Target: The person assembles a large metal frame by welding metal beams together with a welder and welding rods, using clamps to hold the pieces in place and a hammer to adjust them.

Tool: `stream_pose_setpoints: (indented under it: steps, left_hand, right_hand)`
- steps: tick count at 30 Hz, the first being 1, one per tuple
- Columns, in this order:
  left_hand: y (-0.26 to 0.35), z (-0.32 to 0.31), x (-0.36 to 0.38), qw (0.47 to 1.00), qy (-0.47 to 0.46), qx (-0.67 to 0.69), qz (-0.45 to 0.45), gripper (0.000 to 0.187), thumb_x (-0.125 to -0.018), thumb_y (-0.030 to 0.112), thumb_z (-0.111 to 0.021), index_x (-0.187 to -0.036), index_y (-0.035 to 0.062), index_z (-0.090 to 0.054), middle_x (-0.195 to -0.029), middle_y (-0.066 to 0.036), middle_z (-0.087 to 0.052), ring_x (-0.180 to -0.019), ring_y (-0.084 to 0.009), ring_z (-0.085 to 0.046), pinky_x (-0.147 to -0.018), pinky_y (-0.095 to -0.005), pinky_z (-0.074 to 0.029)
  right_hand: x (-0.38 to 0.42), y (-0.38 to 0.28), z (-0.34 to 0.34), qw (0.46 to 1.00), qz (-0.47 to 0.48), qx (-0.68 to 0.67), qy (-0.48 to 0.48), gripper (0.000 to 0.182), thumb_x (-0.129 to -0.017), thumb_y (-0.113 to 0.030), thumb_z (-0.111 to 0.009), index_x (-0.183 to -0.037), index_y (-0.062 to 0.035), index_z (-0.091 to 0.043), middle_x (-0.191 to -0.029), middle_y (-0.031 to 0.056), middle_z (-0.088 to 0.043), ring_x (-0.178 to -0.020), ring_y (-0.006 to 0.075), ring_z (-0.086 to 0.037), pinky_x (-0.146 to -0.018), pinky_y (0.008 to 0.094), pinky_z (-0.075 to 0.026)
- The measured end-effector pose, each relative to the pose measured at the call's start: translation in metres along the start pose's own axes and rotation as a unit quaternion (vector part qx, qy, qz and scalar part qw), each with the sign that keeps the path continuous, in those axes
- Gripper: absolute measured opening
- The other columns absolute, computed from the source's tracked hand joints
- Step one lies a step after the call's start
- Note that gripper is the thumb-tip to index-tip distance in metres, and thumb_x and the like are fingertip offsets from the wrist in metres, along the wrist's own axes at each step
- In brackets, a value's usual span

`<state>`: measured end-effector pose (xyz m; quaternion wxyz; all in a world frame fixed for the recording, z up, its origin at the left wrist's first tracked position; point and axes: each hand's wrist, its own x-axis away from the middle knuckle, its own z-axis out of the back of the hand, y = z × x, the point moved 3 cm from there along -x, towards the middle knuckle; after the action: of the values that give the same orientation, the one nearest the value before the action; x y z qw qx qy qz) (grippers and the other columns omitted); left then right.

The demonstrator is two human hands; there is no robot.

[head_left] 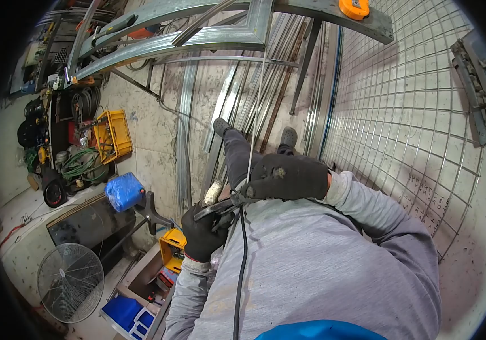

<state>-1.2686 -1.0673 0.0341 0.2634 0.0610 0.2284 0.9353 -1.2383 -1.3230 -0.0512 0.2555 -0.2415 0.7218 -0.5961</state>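
My left hand [203,231], in a dark work glove, is closed around a dark metal hand tool [213,211] with a lever-like handle; it resembles pliers or a clamp. My right hand [288,175], gloved too, is closed beside it, its fingertips meeting the tool's end. From those fingers a thin pale rod or cord [251,144] runs up towards the metal frame. A black cable [243,266] hangs from between the hands down over the grey sweatshirt. The exact grip is partly hidden by the gloves.
A galvanized steel frame [220,38] lies across a bench [376,25] with an orange tape measure [354,8]. Long metal profiles [189,113] cover the floor around my feet. Wire mesh [396,107] stands at right; a fan [70,283] and yellow crate [114,136] are at left.
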Motion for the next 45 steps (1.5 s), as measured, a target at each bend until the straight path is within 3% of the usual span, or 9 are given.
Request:
stream_pose_setpoints:
  steps: [5,11,17,29,31,35,37,40,45]
  left_hand:
    - [0.0,0.0,0.0,1.0,-0.017,0.006,0.012,0.033,-0.084,0.015,-0.067,-0.112,0.0012,-0.074,-0.085,-0.016,-0.074,-0.067,-0.0309,-0.072,-0.065,-0.0388,-0.057]
    - [-0.001,-0.001,0.0,1.0,-0.005,0.012,0.011,0.035,-0.084,0.015,-0.067,-0.115,0.0004,-0.073,-0.082,-0.016,-0.073,-0.068,-0.0305,-0.073,-0.065,-0.0381,-0.058]
    - [0.001,0.0,-0.002,1.0,-0.015,0.008,0.006,0.041,-0.084,0.014,-0.066,-0.122,-0.0026,-0.07,-0.083,-0.017,-0.073,-0.068,-0.0296,-0.073,-0.065,-0.037,-0.057]
    - [-0.001,-0.002,-0.001,1.0,-0.005,0.009,-0.003,0.035,-0.085,0.017,-0.065,-0.115,0.0016,-0.072,-0.085,-0.016,-0.073,-0.068,-0.0309,-0.072,-0.065,-0.0396,-0.058]
    - [-0.001,-0.003,-0.001,1.0,0.004,0.014,-0.001,0.034,-0.084,0.017,-0.065,-0.115,0.002,-0.072,-0.084,-0.016,-0.073,-0.067,-0.0312,-0.072,-0.065,-0.0401,-0.058]
    - [-0.002,-0.003,0.001,1.0,-0.002,0.013,0.002,0.039,-0.084,0.016,-0.065,-0.119,0.0,-0.071,-0.084,-0.016,-0.073,-0.066,-0.0304,-0.072,-0.065,-0.0391,-0.058]
    - [-0.001,-0.002,0.0,1.0,0.003,0.014,0.0,0.041,-0.084,0.015,-0.066,-0.121,-0.0012,-0.07,-0.085,-0.016,-0.074,-0.066,-0.0298,-0.071,-0.065,-0.0383,-0.058]
    - [-0.001,-0.002,0.0,1.0,0.01,0.015,-0.007,0.043,-0.083,0.013,-0.066,-0.123,-0.0034,-0.069,-0.084,-0.016,-0.074,-0.065,-0.0287,-0.071,-0.064,-0.037,-0.057]
    - [0.0,-0.002,0.0,1.0,0.015,0.016,-0.004,0.044,-0.083,0.014,-0.067,-0.123,-0.0032,-0.069,-0.084,-0.016,-0.074,-0.064,-0.0284,-0.07,-0.063,-0.0367,-0.056]
  right_hand:
    - [-0.001,-0.003,-0.003,0.975,-0.206,-0.079,0.016,0.023,-0.102,-0.023,-0.065,-0.12,-0.0098,-0.069,-0.103,0.0043,-0.066,-0.077,0.0098,-0.065,-0.066,0.0257,-0.056]
    - [-0.002,-0.01,-0.002,0.931,0.202,0.302,0.033,0.024,-0.101,-0.024,-0.065,-0.12,-0.0084,-0.067,-0.105,0.0042,-0.066,-0.081,0.0085,-0.066,-0.066,0.0244,-0.056]
    - [-0.003,-0.022,0.0,0.967,-0.242,-0.081,0.015,0.025,-0.101,-0.026,-0.067,-0.12,-0.0095,-0.07,-0.107,0.0049,-0.065,-0.079,0.0095,-0.067,-0.064,0.0245,-0.056]
    - [-0.001,-0.008,-0.002,0.966,0.145,0.212,-0.009,0.024,-0.099,-0.023,-0.068,-0.121,-0.0119,-0.07,-0.111,0.0047,-0.064,-0.08,0.0104,-0.067,-0.064,0.0252,-0.055]
    - [0.0,-0.014,-0.002,0.988,-0.148,-0.02,0.034,0.022,-0.099,-0.018,-0.067,-0.12,-0.0135,-0.07,-0.107,0.0034,-0.062,-0.081,0.0108,-0.066,-0.063,0.0243,-0.054]
    - [-0.007,-0.021,0.0,0.952,-0.288,-0.107,0.002,0.023,-0.098,-0.012,-0.065,-0.12,-0.0139,-0.07,-0.102,0.0028,-0.061,-0.082,0.0123,-0.065,-0.065,0.025,-0.053]
    - [-0.004,-0.029,0.0,0.911,0.219,0.348,0.029,0.024,-0.098,-0.012,-0.064,-0.121,-0.014,-0.069,-0.103,0.0036,-0.061,-0.082,0.0133,-0.064,-0.067,0.0266,-0.052]
    - [0.001,-0.002,-0.003,0.992,0.06,0.106,-0.001,0.024,-0.097,-0.012,-0.064,-0.12,-0.0144,-0.07,-0.106,0.0045,-0.061,-0.083,0.0145,-0.063,-0.069,0.0278,-0.053]
    - [0.0,-0.005,-0.004,0.945,0.182,0.271,0.012,0.027,-0.098,-0.011,-0.063,-0.124,-0.015,-0.069,-0.108,0.005,-0.061,-0.084,0.0146,-0.064,-0.069,0.0282,-0.054]
